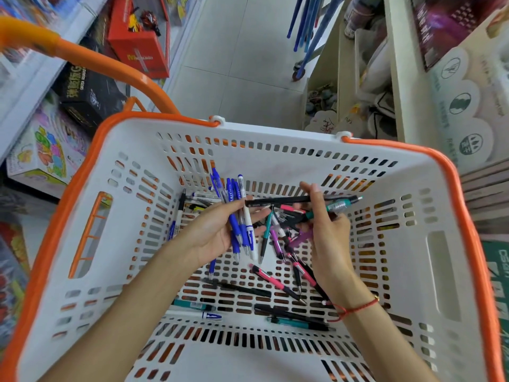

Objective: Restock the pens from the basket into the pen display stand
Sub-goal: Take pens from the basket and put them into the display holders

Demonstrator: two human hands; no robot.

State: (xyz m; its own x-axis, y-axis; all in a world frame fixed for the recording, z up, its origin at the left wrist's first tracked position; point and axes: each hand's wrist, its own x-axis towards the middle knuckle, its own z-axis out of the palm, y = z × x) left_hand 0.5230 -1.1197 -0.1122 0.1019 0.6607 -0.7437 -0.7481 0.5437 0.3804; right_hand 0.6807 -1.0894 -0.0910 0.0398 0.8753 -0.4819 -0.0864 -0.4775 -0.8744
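Left hand [217, 230]: our fingers curl round a bundle of blue pens [239, 216], palm up. Right hand [326, 230]: our fingertips pinch a black pen [281, 200] and a teal pen [334, 208]. Both hover inside the white-and-orange basket [325, 158], loose pens [278, 281] below.

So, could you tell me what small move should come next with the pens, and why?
Probably the right hand should pass its black pen and teal pen across, or keep sorting. The left hand already grips a bunch of blue pens, many loose pens remain in the basket, and no display stand is visible.
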